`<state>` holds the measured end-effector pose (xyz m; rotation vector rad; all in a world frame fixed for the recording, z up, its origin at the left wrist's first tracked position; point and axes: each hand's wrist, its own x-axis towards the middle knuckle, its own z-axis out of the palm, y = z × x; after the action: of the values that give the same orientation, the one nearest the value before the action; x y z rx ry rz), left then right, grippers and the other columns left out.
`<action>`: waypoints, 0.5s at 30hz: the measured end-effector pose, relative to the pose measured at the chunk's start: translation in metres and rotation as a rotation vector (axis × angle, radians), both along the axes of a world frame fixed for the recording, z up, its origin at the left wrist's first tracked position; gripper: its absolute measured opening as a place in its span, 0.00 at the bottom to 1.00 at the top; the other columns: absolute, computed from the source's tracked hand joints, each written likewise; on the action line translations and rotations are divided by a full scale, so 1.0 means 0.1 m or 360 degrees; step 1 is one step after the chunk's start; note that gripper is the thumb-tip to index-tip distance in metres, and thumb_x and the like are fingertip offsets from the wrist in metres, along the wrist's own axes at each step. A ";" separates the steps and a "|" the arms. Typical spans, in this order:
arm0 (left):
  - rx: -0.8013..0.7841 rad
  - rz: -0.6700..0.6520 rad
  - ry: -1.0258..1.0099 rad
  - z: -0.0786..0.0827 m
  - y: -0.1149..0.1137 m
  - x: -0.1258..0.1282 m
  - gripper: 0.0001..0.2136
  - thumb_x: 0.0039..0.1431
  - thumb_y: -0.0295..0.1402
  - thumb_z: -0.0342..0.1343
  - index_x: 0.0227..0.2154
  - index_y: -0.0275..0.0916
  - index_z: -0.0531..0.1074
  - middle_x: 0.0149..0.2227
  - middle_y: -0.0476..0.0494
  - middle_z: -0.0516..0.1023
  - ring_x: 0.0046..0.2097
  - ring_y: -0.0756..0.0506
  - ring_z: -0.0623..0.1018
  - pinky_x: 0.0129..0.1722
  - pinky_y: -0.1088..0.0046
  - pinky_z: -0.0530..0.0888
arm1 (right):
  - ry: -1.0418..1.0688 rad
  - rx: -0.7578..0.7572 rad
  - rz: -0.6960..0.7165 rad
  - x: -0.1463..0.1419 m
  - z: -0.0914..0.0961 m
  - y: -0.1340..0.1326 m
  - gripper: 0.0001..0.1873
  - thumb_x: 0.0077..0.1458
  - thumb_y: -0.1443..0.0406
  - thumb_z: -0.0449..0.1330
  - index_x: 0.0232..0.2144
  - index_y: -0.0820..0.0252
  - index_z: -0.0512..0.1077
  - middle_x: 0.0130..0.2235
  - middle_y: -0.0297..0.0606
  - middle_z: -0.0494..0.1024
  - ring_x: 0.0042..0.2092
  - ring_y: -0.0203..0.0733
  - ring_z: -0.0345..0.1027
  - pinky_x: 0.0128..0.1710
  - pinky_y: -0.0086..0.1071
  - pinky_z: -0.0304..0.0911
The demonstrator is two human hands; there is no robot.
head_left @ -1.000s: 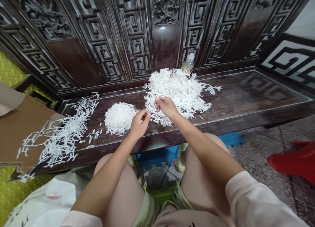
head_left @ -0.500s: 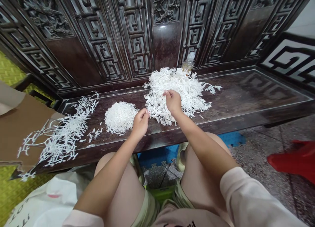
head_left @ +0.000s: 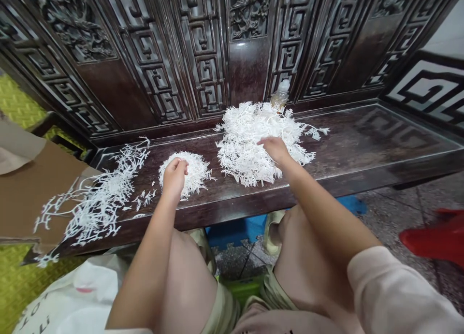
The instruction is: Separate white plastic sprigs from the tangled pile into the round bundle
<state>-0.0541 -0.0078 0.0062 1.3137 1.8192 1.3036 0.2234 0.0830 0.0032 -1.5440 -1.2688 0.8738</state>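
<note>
On a dark carved wooden bench (head_left: 362, 145) lie white branching plastic pieces in three groups. My left hand (head_left: 174, 175) hovers over the small round heap (head_left: 197, 172) with its fingers curled together, touching the heap's top. My right hand (head_left: 275, 148) rests on the big tangled pile (head_left: 250, 140) in the middle, fingers bent down into the pieces; what they grip is hidden. A loose scatter of stripped white branches (head_left: 97, 198) spreads across the bench's left end.
A plastic bottle (head_left: 281, 94) stands behind the big pile against the carved backrest. Brown cardboard (head_left: 25, 189) lies at the left, a white bag (head_left: 68, 300) below it, a red plastic thing (head_left: 435, 237) on the floor at right.
My left hand moved left from the big pile's edge onto the small round heap. My right hand slid right and deeper into the big pile.
</note>
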 end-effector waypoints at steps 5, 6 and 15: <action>-0.0556 0.0122 0.0430 -0.44 0.27 -0.51 0.07 0.43 0.35 0.48 0.22 0.38 0.66 0.24 0.47 0.69 0.27 0.48 0.68 0.28 0.74 0.63 | 0.0478 -0.0389 0.0533 -0.28 0.09 -0.25 0.06 0.45 0.68 0.54 0.22 0.63 0.70 0.20 0.33 0.63 0.21 0.29 0.52 0.22 0.27 0.50; -0.0610 0.0134 0.0490 -0.50 0.30 -0.54 0.07 0.43 0.35 0.48 0.25 0.38 0.67 0.25 0.46 0.70 0.28 0.48 0.69 0.28 0.73 0.63 | 0.0599 -0.0453 0.0623 -0.33 0.10 -0.26 0.06 0.46 0.68 0.54 0.23 0.63 0.70 0.19 0.32 0.62 0.20 0.28 0.51 0.21 0.26 0.48; -0.0595 0.0070 0.0743 -0.56 0.34 -0.29 0.14 0.44 0.33 0.49 0.38 0.41 0.64 0.30 0.45 0.72 0.29 0.46 0.71 0.29 0.72 0.63 | 0.1424 -0.0815 0.0872 -0.43 0.19 -0.23 0.05 0.48 0.72 0.50 0.26 0.65 0.66 0.16 0.28 0.59 0.18 0.25 0.52 0.18 0.22 0.49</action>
<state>-0.0830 0.0265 -0.0497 1.4469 2.2770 0.6535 0.1805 0.0596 0.0220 -0.9078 -0.8037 2.0776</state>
